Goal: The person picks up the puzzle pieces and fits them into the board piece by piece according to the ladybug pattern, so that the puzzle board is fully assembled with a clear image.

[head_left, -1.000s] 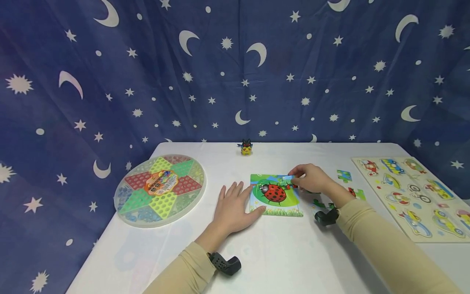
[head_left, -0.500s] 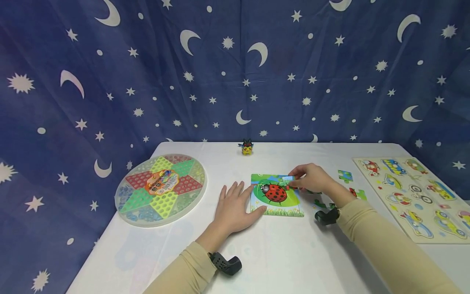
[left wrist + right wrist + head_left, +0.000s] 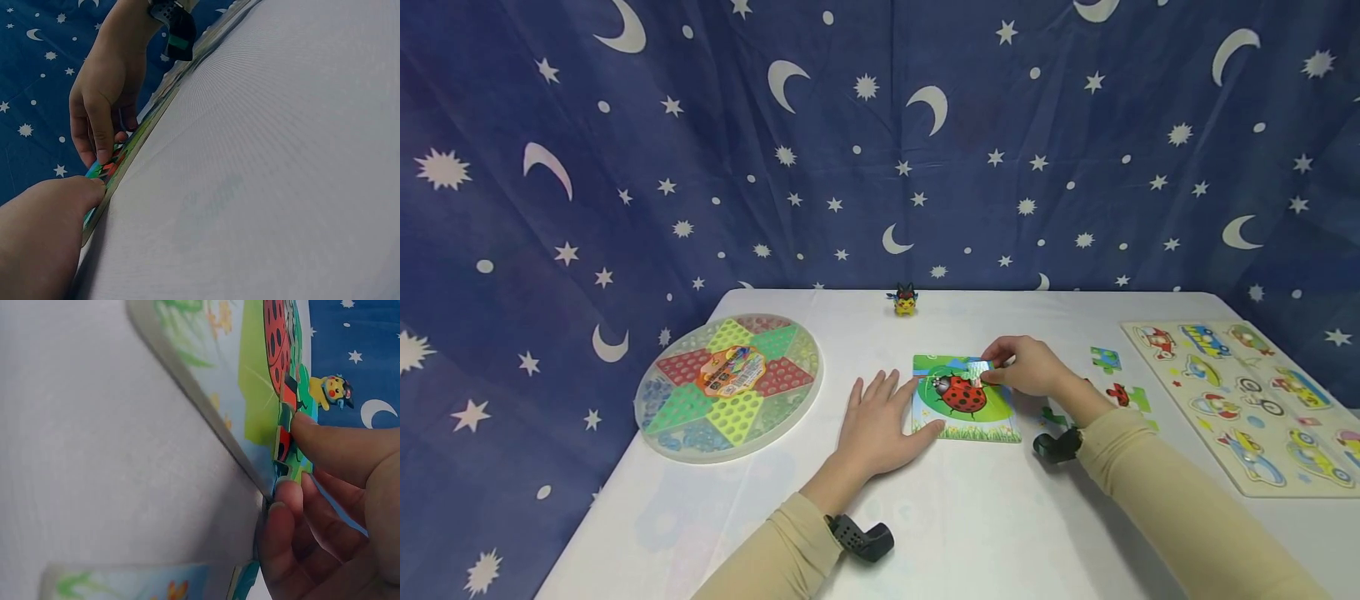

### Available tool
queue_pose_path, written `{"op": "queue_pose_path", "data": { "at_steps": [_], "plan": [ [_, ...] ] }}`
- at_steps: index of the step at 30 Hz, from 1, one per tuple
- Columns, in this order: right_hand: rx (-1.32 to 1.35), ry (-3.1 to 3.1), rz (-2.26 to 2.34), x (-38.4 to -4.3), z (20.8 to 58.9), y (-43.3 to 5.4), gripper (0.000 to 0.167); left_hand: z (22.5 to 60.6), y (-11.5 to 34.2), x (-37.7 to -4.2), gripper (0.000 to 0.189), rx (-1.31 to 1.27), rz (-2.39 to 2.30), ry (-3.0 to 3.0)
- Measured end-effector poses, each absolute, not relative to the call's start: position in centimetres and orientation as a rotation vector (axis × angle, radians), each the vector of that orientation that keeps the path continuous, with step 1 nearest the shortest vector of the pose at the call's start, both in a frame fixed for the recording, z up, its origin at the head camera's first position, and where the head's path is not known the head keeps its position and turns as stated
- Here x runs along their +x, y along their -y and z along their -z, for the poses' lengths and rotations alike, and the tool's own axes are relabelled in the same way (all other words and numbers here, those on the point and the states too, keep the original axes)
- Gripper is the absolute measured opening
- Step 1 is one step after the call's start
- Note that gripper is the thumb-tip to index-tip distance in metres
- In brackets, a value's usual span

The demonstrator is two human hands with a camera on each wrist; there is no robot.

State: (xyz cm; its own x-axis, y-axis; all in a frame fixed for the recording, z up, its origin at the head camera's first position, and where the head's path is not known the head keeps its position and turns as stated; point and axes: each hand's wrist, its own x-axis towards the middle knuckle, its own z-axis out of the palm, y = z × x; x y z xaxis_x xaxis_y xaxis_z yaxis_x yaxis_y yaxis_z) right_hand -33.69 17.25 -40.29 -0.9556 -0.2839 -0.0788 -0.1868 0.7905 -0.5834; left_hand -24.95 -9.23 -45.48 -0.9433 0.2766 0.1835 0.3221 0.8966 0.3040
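Of the two hands, the left hand (image 3: 882,425) lies spread on the white surface (image 3: 925,517), and the right hand (image 3: 1030,367) pinches a shiny piece (image 3: 979,372) over the upper right of the ladybird puzzle (image 3: 962,427); we cannot tell whether that piece is seated. Starting from the left, we see a round star-patterned game board (image 3: 733,418) whose orange label (image 3: 732,372) carries print too small for us to read. White cloth separates it from the left hand, which touches the puzzle's left edge, thumb over the picture. The puzzle sits mid-surface, with a small yellow figure (image 3: 905,302) well behind it, near the far edge and the starry blue curtain (image 3: 820,167). Further right, the right forearm and its black wrist camera (image 3: 1057,446) partly block our view of the loose pieces (image 3: 1105,359). Just beyond these, a wooden picture board (image 3: 1232,367) runs out of view.
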Motion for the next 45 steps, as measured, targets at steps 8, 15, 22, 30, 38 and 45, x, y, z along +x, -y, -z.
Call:
{"op": "queue_pose_path", "data": {
  "at_steps": [8,15,22,30,38,45],
  "plan": [
    [-0.373,-2.831,0.871,-33.5,40.4,-16.6,0.029,45.5,9.2,-24.8,0.081,-0.474,0.5,2.934],
    [-0.344,-2.829,0.87,-33.5,40.4,-16.1,0.027,45.5,9.1,-24.8,0.081,-0.475,0.509,2.94],
    [-0.343,-2.818,0.913,-33.5,40.6,-15.7,0.026,45.6,9.2,-24.9,0.082,-0.478,0.489,2.943],
    [-0.352,-2.811,0.968,-33.4,40.8,-15.1,0.027,45.4,9.2,-24.9,0.083,-0.482,0.48,2.943],
    [-0.341,-2.848,0.946,-33.2,40.8,-14.4,0.029,45.5,9.1,-24.7,0.082,-0.484,0.487,2.945],
    [-0.318,-2.856,0.888,-33.7,40.8,-14.0,0.026,45.3,9.3,-25.0,0.082,-0.482,0.487,2.936]
  ]
}}
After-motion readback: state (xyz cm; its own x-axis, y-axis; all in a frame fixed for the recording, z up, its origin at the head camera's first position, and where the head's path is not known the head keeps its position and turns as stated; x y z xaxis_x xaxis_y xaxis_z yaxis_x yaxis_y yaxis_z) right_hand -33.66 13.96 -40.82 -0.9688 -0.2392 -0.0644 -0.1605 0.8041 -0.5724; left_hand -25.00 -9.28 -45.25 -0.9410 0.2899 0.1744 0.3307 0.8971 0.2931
